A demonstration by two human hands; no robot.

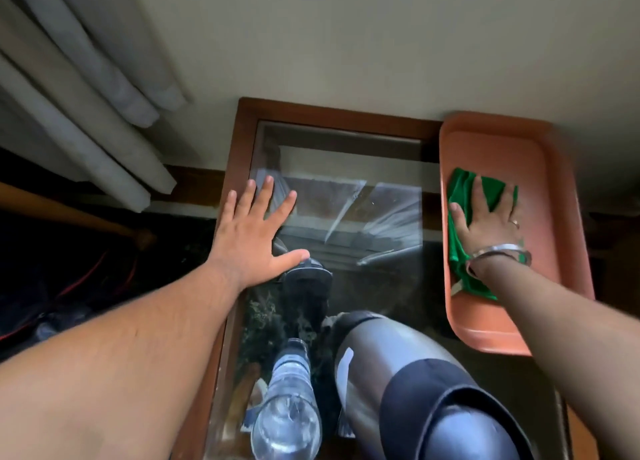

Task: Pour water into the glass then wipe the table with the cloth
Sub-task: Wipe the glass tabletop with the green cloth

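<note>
The right hand [488, 217] lies flat with its fingers spread on one green cloth [462, 237], pressing it down inside one orange plastic tray [554, 189]. The cloth is crumpled and reaches from above the fingertips down past the wrist, along the left inner side of the tray. On this hand I count one ring [515, 223] and, at the wrist, one metal bangle [498, 251]. The tray stands at the right side of the table, and its far end is close to the wall [346, 36].

The left hand [258, 231] is also open, with all five fingers spread, and it grips nothing. Its palm rests on the left part of the glass tabletop [346, 196], partly over the brown wooden frame [329, 111] of the one table that is visible. The two hands are well apart, with bare glass between them.

Near the bottom edge, on the glass, stand two vessels close beside each other. One is a clear plastic water bottle [289, 400], seen from above, with a label around it. The other is one grey and black insulated flask [415, 383], just to the right of the bottle. A drinking glass I cannot make out anywhere.

At the upper left hangs one pale curtain [76, 88] in several folds. The glass reflects a window and the person above it.
</note>
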